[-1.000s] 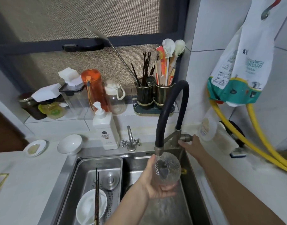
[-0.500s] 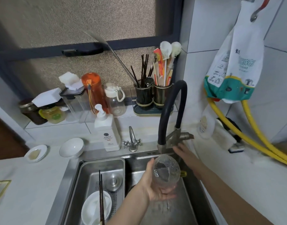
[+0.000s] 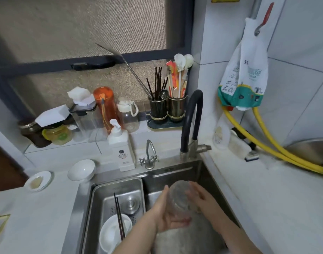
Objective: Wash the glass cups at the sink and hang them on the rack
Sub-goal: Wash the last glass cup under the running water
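The brushed stainless-steel sink (image 3: pixel 202 173) fills the lower middle, set into a pale, smooth stone-like counter (image 3: pixel 38 217). Over its right basin the person holds a clear, round-bodied glass cup (image 3: pixel 179 200) between both hands, tilted, its rim toward the window. The left hand (image 3: pixel 166 215) cradles it from below and the left side, fingers curled under the glass and showing through it. The right hand (image 3: pixel 201 197) lies against the cup's right side with fingers fairly straight and together, palm to the glass.

In the left basin sits a perforated steel drain tray (image 3: pixel 118 195) holding a round steel lid (image 3: pixel 130 204), a glossy white ceramic plate (image 3: pixel 111 233) and a pair of dark wooden chopsticks (image 3: pixel 119 217) laid across it.

Behind the basin rises a black rubbery arched tap hose (image 3: pixel 191 114) on a metal base, and just left of it a small chrome curved tap (image 3: pixel 149 154). A white square pump bottle (image 3: pixel 121 149) stands beside that. Farther left on the counter are a white porcelain bowl (image 3: pixel 82 169) and a small white saucer (image 3: pixel 39 181).

On the tiled sill stand an orange translucent water bottle (image 3: pixel 105 105), a clear bottle with a white lid (image 3: pixel 128 114) and two dark cylindrical utensil holders (image 3: pixel 167 107) full of chopsticks and brushes. At right, glossy yellow hoses (image 3: pixel 266 143) curve along white wall tiles under a hanging white printed plastic bag (image 3: pixel 246 74).
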